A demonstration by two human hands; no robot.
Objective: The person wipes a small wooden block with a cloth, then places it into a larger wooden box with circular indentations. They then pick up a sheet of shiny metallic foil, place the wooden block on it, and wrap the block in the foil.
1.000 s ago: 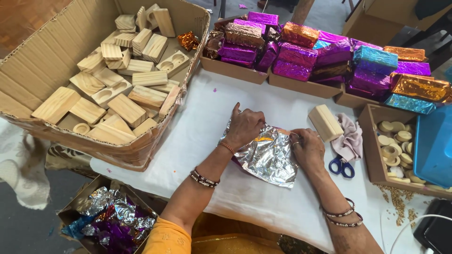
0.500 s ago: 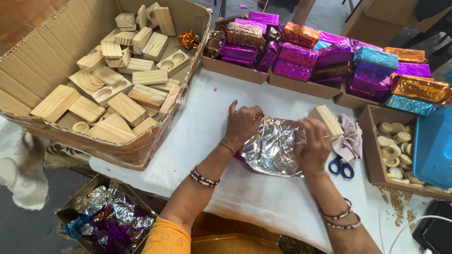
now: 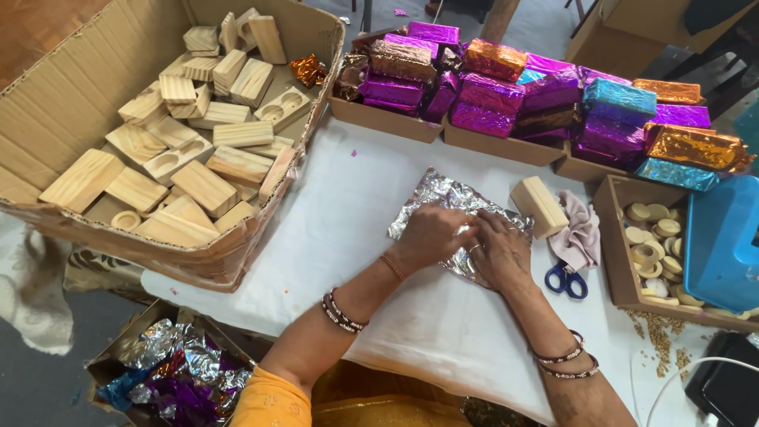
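- Silver foil sheet (image 3: 443,207), one, crinkled, lies flat on the white tabletop (image 3: 348,237); both hands press on its near part.
- Left hand (image 3: 431,235) rests palm down on the foil, fingers curled loosely, its grip closed on nothing.
- Right hand (image 3: 500,251) lies just beside it, touching it, fingers spread flat on the foil; its grip is likewise slack and holds nothing.
- One bare wooden block (image 3: 538,206) stands at the foil's right edge, touching a pale cloth (image 3: 581,235); one pair of blue-handled scissors (image 3: 565,280) lies just below the cloth.
- Large cardboard box (image 3: 71,95) at the left holds well over twenty plain wooden blocks, some with round hollows.
- Three shallow cardboard trays (image 3: 383,119) at the back hold foil-wrapped blocks in purple, orange, blue and brown, stacked too tightly to count.
- Small box (image 3: 613,245) at the right holds wooden rings (image 3: 652,237) and a blue plastic container (image 3: 723,237).
- Low box (image 3: 118,356) under the tabletop's edge holds crumpled foil scraps.
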